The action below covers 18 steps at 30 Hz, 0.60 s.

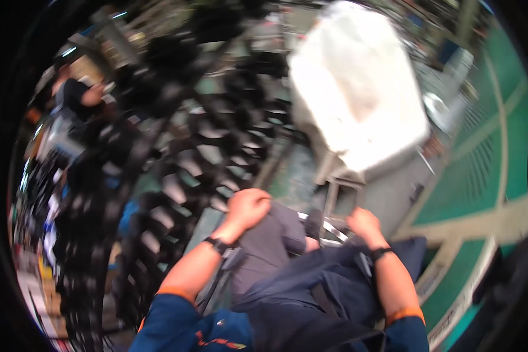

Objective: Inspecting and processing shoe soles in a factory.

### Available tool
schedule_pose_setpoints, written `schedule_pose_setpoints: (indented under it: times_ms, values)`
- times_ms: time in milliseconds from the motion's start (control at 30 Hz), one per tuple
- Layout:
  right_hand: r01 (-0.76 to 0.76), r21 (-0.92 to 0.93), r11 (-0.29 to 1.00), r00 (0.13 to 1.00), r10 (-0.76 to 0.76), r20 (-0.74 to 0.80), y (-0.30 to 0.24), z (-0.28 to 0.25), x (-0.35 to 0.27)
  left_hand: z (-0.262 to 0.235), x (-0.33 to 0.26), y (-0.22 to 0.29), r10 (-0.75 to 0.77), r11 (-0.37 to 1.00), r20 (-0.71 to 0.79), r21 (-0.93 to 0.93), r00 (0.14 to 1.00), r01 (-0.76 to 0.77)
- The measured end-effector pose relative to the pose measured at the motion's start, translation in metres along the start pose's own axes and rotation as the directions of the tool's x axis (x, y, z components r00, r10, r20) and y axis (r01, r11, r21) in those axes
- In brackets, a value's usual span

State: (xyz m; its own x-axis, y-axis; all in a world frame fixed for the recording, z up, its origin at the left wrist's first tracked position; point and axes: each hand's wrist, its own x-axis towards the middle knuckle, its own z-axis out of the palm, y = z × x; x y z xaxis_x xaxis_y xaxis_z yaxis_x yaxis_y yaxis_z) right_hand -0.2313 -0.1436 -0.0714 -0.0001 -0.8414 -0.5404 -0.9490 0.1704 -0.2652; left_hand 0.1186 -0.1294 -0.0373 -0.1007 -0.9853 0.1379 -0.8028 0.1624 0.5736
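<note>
Two bare hands were in view, frame blurred. Left hand rested closed as a fist on a grey padded seat, just beside a large black knobby tyre. Right hand sat by a chrome metal bar; whether its fingers were clamped on the bar could not be told. White bulky bag stood ahead on a grey platform. Green floor with pale lines lay to the right.
</note>
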Motion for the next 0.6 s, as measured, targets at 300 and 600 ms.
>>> schedule_pose_setpoints:
  times_ms: [300, 600]
  values:
    - [-0.093, 0.045, 0.995, 0.993, 0.089, 0.076, -0.005, -0.012, -0.006, -0.006, 0.002, 0.015, -0.008, 1.0, 0.038, -0.025, 0.999, 0.009]
    - [-0.07, 0.049, 0.996, 0.995, 0.066, 0.076, -0.002, -0.007, -0.001, -0.006, 0.002, 0.013, -0.015, 1.0, 0.056, -0.023, 0.998, 0.016]
